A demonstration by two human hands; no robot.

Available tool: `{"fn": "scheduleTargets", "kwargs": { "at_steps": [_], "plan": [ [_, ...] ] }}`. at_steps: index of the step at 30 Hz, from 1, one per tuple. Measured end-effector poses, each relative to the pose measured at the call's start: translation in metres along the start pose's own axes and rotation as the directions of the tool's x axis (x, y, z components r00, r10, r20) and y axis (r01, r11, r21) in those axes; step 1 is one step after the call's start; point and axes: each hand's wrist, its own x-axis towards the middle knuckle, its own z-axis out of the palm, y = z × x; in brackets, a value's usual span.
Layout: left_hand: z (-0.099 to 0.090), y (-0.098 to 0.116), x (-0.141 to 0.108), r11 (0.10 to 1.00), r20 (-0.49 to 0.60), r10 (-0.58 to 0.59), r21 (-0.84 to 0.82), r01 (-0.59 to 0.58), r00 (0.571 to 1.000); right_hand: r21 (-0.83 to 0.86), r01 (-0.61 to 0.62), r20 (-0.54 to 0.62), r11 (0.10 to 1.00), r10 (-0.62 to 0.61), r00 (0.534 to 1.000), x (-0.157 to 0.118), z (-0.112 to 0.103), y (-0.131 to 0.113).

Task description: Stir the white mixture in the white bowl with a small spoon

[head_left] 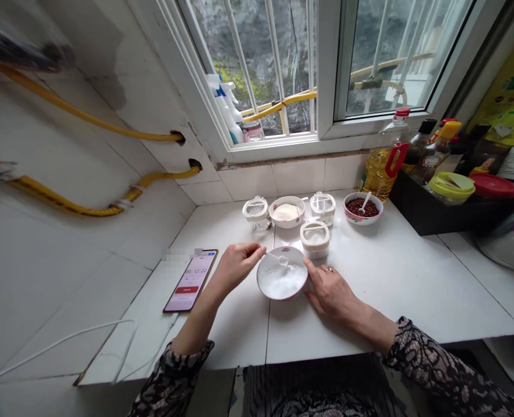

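Note:
My left hand (236,265) pinches the thin handle of a small white spoon (283,261), whose scoop rests inside a bowl (299,259) at the front middle of the counter. White grainy stuff (279,284), like salt or sugar, covers the bowl's bottom. With fingers and thumb against the right side of that bowl, my right hand (334,291) steadies it. Just behind stands a lidded jar (314,240) with white contents. Farther back are two more clear lidded jars, a left one (255,213) and a right one (323,207), with a bowl of pale grains (286,212) between them.
A bowl of dark red beans (363,209) with a white spoon stands back right, near an oil bottle (381,168) and a black box (413,202) of seasonings. At left lies a phone (190,282) with a timer, its white cable (130,336) trailing over the counter edge.

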Motion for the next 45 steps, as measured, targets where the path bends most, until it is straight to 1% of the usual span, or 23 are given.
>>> {"fn": "scheduleTargets", "kwargs": {
  "at_steps": [3,5,7,9,12,17,19,21,25,27,30,32,35,37,38,39,41,43,45],
  "plan": [
    [0.011,0.005,-0.001,0.985,-0.006,-0.015,0.173,0.016,1.000,0.001,0.008,-0.010,1.000,-0.008,1.000,0.000,0.000,0.000],
    [0.019,0.009,0.000,0.978,0.009,-0.017,0.206,0.015,1.000,0.005,0.006,-0.006,1.000,-0.006,1.000,0.000,0.001,0.001],
    [0.026,0.012,0.001,0.982,0.039,-0.020,0.190,0.012,0.999,0.002,0.001,0.002,1.000,-0.001,1.000,0.000,0.001,0.000],
    [0.029,0.013,0.001,0.988,0.059,-0.021,0.155,0.011,0.998,-0.004,-0.006,0.008,1.000,0.006,1.000,0.000,0.001,0.000],
    [0.028,0.010,0.002,0.996,0.080,-0.029,0.084,0.022,0.996,0.000,-0.009,0.010,1.000,0.009,1.000,0.000,0.000,-0.001],
    [0.023,0.003,0.002,0.996,0.110,-0.009,-0.092,0.019,0.994,0.016,0.002,0.007,1.000,-0.002,1.000,0.001,-0.001,-0.001],
    [0.022,0.001,0.002,0.986,0.121,-0.015,-0.161,0.034,0.993,0.013,0.002,0.000,1.000,-0.002,1.000,0.000,0.000,0.000],
    [0.021,-0.001,0.002,0.970,0.154,-0.040,-0.231,0.075,0.987,0.008,0.002,-0.004,1.000,-0.002,1.000,0.000,0.001,0.000],
    [0.017,-0.004,0.002,0.915,0.248,-0.121,-0.346,0.205,0.961,0.008,0.001,0.005,1.000,-0.001,1.000,-0.001,0.001,0.001],
    [0.014,-0.006,0.001,0.894,0.261,-0.142,-0.381,0.237,0.955,0.008,0.001,0.008,1.000,-0.002,1.000,-0.001,0.001,0.000],
    [0.008,-0.007,0.001,0.880,0.210,-0.147,-0.418,0.225,0.967,0.006,0.003,0.000,1.000,-0.003,1.000,-0.001,0.001,0.000],
    [0.005,-0.003,0.004,0.878,0.134,-0.142,-0.440,0.188,0.981,0.003,0.002,-0.002,1.000,-0.002,1.000,0.000,0.001,0.000],
    [0.004,0.008,0.011,0.883,-0.005,-0.120,-0.458,0.105,0.993,-0.001,0.004,0.000,1.000,-0.004,1.000,0.000,0.001,0.000],
    [0.007,0.018,0.017,0.901,-0.104,-0.083,-0.432,0.030,0.991,-0.006,0.009,-0.001,1.000,-0.009,1.000,0.000,0.000,0.000],
    [0.010,0.023,0.020,0.918,-0.159,-0.045,-0.395,-0.022,0.986,-0.007,0.008,0.001,1.000,-0.008,1.000,0.000,0.000,0.000],
    [0.014,0.028,0.022,0.937,-0.214,0.010,-0.339,-0.084,0.977,-0.006,0.007,0.002,1.000,-0.007,1.000,0.000,0.000,0.000],
    [0.023,0.036,0.024,0.964,-0.284,0.156,-0.165,-0.208,0.946,0.000,-0.002,0.009,1.000,0.002,1.000,0.000,0.000,-0.001],
    [0.034,0.039,0.025,0.941,-0.290,0.337,0.072,-0.330,0.896,0.007,-0.014,0.022,1.000,0.014,1.000,0.000,-0.002,-0.001],
    [0.044,0.038,0.025,0.848,-0.279,0.518,0.288,-0.444,0.809,0.010,-0.021,0.039,1.000,0.021,0.999,0.001,-0.003,-0.002]
  ]
}}
